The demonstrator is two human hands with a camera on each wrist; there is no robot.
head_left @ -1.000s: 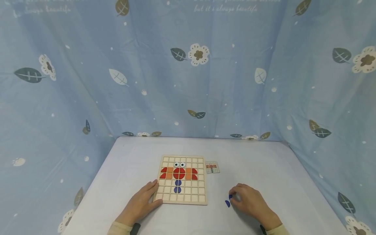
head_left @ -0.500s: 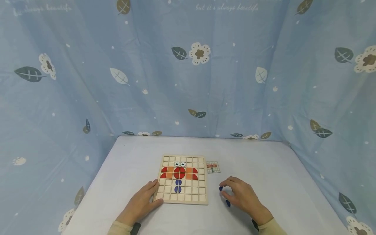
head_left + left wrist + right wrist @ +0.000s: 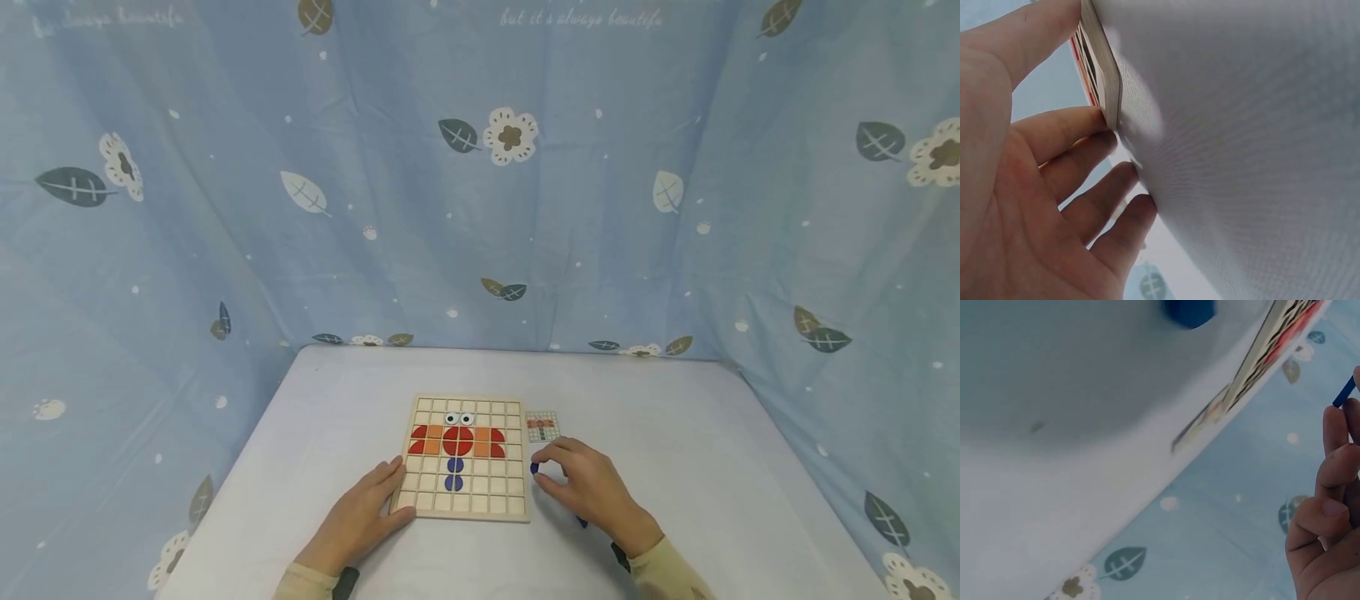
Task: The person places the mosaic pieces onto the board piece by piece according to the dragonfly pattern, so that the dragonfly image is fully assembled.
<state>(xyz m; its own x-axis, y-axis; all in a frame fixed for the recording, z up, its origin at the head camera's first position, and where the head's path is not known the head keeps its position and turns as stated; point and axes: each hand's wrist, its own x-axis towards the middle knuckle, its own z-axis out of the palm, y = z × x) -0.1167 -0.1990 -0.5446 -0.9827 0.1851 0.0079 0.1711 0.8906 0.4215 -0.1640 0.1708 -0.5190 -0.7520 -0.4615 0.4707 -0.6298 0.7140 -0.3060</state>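
A wooden grid board (image 3: 491, 505) lies flat on the table, with red, orange and blue pieces and two eye pieces set in its squares. My left hand (image 3: 360, 515) rests at its left side, thumb along the near edge; in the left wrist view extended fingers and thumb touch the board's rim (image 3: 1110, 84). Between thumb and index finger my right hand (image 3: 595, 490) pinches a blue half-circle piece (image 3: 534, 468), just off the board's right edge. The right wrist view shows that piece (image 3: 1344, 392) edge-on. Another blue piece (image 3: 582, 522) lies on the table, partly hidden under the right hand.
A small picture card (image 3: 542, 426) with a matching crab-like pattern lies against the board's right side. The white table (image 3: 645, 400) ends at a blue leaf-and-flower curtain (image 3: 420, 250) at the back and sides.
My right hand has lifted one blue half-circle from beside the other and carried it leftward and away from me, close to the board. The left hand stays in place.
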